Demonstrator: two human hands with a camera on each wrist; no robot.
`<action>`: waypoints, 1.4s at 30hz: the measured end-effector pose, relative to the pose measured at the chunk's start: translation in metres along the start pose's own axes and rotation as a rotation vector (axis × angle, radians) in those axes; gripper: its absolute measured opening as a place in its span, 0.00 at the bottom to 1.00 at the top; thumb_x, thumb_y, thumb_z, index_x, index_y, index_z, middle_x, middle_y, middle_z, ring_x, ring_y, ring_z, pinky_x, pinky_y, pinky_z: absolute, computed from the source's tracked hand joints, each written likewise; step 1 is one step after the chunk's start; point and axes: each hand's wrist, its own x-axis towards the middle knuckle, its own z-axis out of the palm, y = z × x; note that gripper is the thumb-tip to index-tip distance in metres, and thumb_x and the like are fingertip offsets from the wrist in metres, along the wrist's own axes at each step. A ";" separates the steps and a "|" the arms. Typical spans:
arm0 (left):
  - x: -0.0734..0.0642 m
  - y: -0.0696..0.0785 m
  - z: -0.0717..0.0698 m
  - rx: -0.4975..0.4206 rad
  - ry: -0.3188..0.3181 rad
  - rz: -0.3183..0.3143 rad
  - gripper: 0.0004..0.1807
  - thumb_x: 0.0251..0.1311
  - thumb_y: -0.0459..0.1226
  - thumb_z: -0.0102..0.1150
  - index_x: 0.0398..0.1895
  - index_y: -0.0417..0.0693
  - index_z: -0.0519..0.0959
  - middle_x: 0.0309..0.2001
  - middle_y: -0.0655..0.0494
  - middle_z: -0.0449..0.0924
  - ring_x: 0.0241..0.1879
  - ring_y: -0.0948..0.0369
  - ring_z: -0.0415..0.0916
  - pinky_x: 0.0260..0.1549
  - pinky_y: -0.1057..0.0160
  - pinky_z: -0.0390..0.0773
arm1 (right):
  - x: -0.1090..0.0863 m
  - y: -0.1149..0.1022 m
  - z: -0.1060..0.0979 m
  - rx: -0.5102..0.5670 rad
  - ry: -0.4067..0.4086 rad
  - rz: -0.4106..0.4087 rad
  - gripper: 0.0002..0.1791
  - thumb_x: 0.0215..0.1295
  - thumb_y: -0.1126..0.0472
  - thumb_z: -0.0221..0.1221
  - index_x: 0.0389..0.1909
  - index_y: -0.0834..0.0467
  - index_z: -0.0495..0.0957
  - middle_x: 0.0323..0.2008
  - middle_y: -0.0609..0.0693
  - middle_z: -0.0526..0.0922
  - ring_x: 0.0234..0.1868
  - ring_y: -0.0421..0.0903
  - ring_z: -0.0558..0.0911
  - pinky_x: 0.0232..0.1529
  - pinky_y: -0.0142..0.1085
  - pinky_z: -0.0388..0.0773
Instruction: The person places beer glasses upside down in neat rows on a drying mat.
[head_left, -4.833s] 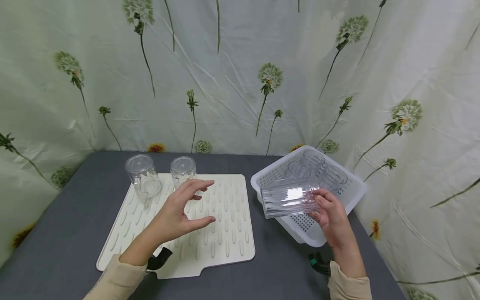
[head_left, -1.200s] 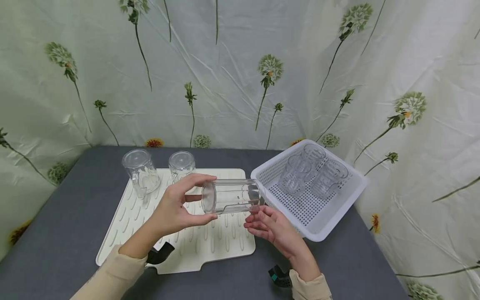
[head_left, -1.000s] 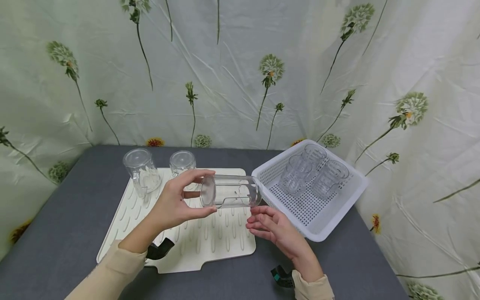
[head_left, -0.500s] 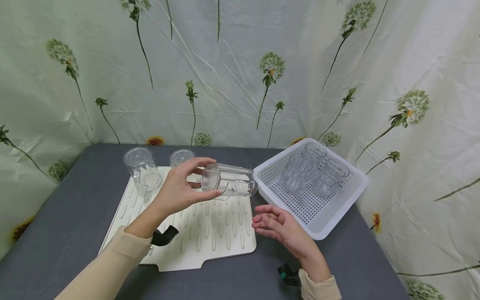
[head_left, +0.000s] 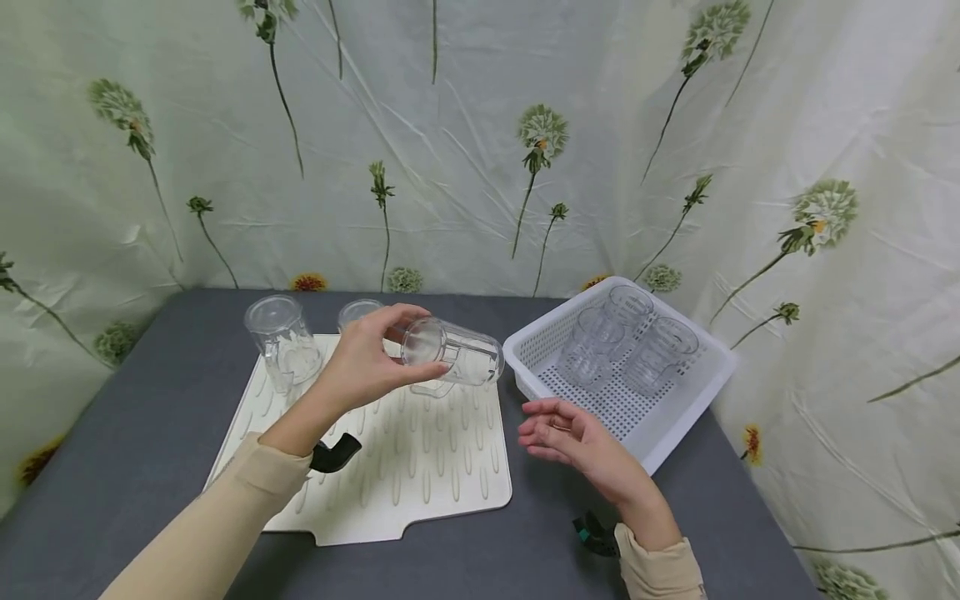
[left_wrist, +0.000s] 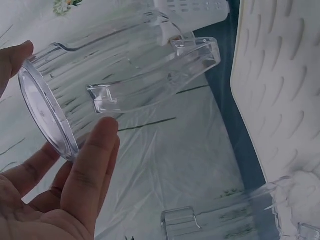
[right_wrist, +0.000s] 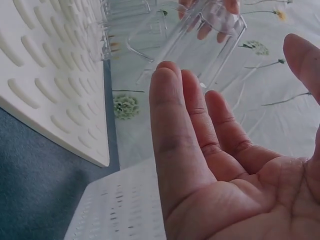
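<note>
My left hand (head_left: 363, 358) grips a clear mug (head_left: 472, 354) round its base, thumb on the near side. The mug lies on its side above the drying mat (head_left: 435, 492), its mouth pointing right and slightly down. Its handle (left_wrist: 150, 87) shows in the left wrist view. Apart from the mug, my right hand (head_left: 585, 446) hovers palm inward with loosely bent fingers, holding nothing, left of the basket's near side. Upside down at the mat's back left stand one mug (head_left: 288, 346) and another mug (head_left: 360, 312), the second partly hidden behind my left hand.
A white perforated basket (head_left: 693, 398) stands at the right. Inside are a mug (head_left: 588, 354), a second mug (head_left: 628, 307) and a third mug (head_left: 658, 358). The grey tabletop (head_left: 480, 558) runs up to a flower-printed curtain (head_left: 465, 150).
The mug came from over the basket in my right hand into my left. Since then my left hand has raised and tilted it forward, while my right hand let go and drew back right.
</note>
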 end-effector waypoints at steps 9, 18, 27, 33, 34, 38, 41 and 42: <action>0.013 0.004 0.005 0.069 -0.027 -0.071 0.40 0.51 0.56 0.84 0.67 0.58 0.80 0.58 0.55 0.85 0.54 0.53 0.85 0.47 0.50 0.86 | -0.008 -0.008 -0.009 -0.022 0.029 -0.021 0.25 0.82 0.63 0.57 0.71 0.72 0.66 0.54 0.56 0.83 0.56 0.45 0.89 0.60 0.36 0.87; 0.024 0.007 0.009 0.089 -0.037 -0.111 0.41 0.52 0.57 0.83 0.68 0.56 0.80 0.58 0.53 0.86 0.57 0.50 0.83 0.49 0.49 0.86 | -0.013 -0.016 -0.021 -0.069 0.059 -0.052 0.26 0.83 0.63 0.55 0.71 0.75 0.64 0.53 0.55 0.84 0.55 0.43 0.88 0.59 0.34 0.86; 0.036 0.008 0.016 0.151 -0.037 -0.125 0.41 0.53 0.58 0.80 0.67 0.51 0.80 0.58 0.46 0.85 0.57 0.48 0.82 0.52 0.46 0.84 | -0.015 -0.023 -0.037 -0.127 0.128 -0.048 0.25 0.84 0.62 0.54 0.71 0.74 0.65 0.55 0.57 0.83 0.54 0.42 0.88 0.58 0.32 0.87; 0.041 0.006 0.019 0.193 -0.045 -0.135 0.42 0.54 0.59 0.79 0.68 0.49 0.80 0.58 0.45 0.85 0.58 0.47 0.81 0.55 0.45 0.83 | -0.017 -0.029 -0.048 -0.194 0.177 -0.030 0.25 0.85 0.61 0.54 0.71 0.72 0.66 0.54 0.48 0.85 0.54 0.39 0.88 0.57 0.31 0.86; 0.042 0.005 0.019 0.200 -0.046 -0.139 0.42 0.54 0.59 0.79 0.68 0.49 0.80 0.58 0.45 0.85 0.58 0.47 0.81 0.56 0.45 0.82 | -0.018 -0.030 -0.050 -0.204 0.184 -0.026 0.25 0.85 0.60 0.54 0.71 0.72 0.66 0.53 0.47 0.85 0.54 0.39 0.88 0.57 0.31 0.86; 0.045 0.003 0.021 0.227 -0.044 -0.144 0.42 0.54 0.59 0.79 0.68 0.47 0.79 0.58 0.44 0.85 0.59 0.46 0.81 0.57 0.44 0.82 | -0.019 -0.033 -0.055 -0.226 0.199 -0.011 0.25 0.85 0.59 0.54 0.72 0.71 0.66 0.55 0.48 0.85 0.54 0.38 0.88 0.57 0.30 0.86; 0.047 0.002 0.023 0.244 -0.045 -0.144 0.43 0.54 0.59 0.79 0.68 0.45 0.79 0.59 0.43 0.85 0.61 0.44 0.81 0.59 0.43 0.82 | -0.020 -0.034 -0.059 -0.228 0.194 -0.011 0.25 0.85 0.59 0.54 0.72 0.71 0.65 0.56 0.50 0.84 0.55 0.39 0.88 0.57 0.30 0.86; 0.048 0.001 0.023 0.249 -0.047 -0.144 0.43 0.54 0.59 0.79 0.68 0.44 0.79 0.60 0.42 0.85 0.62 0.43 0.80 0.59 0.43 0.81 | -0.021 -0.035 -0.060 -0.228 0.192 -0.009 0.25 0.85 0.59 0.54 0.72 0.71 0.65 0.56 0.49 0.84 0.55 0.39 0.87 0.57 0.30 0.86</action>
